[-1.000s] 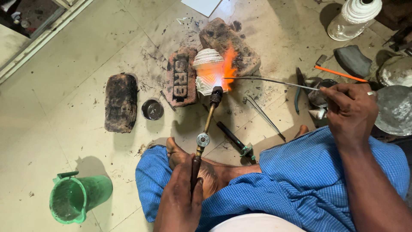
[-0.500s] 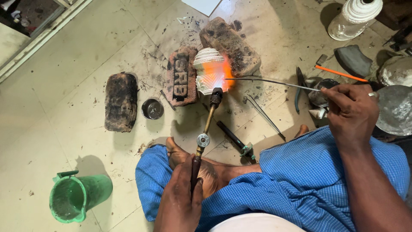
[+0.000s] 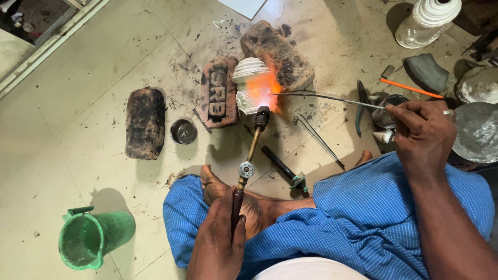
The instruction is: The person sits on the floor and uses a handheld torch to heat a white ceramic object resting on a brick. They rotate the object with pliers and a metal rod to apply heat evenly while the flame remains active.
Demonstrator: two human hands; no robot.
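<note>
My left hand grips the handle of a brass blowtorch that points away from me. Its orange flame plays on a white ribbed metal piece lying between two sooty bricks. My right hand holds a long thin metal rod whose tip reaches into the flame from the right. I sit on the floor in blue checked cloth, one bare foot under the torch.
Bricks flank the piece; a charred brick lies left with a small dark cup beside it. A green mug stands lower left. A spare torch, pliers, metal bowls and a white vessel lie right.
The flame has shifted slightly on the white piece and flickers. Both hands, torch and rod stay nearly where they were.
</note>
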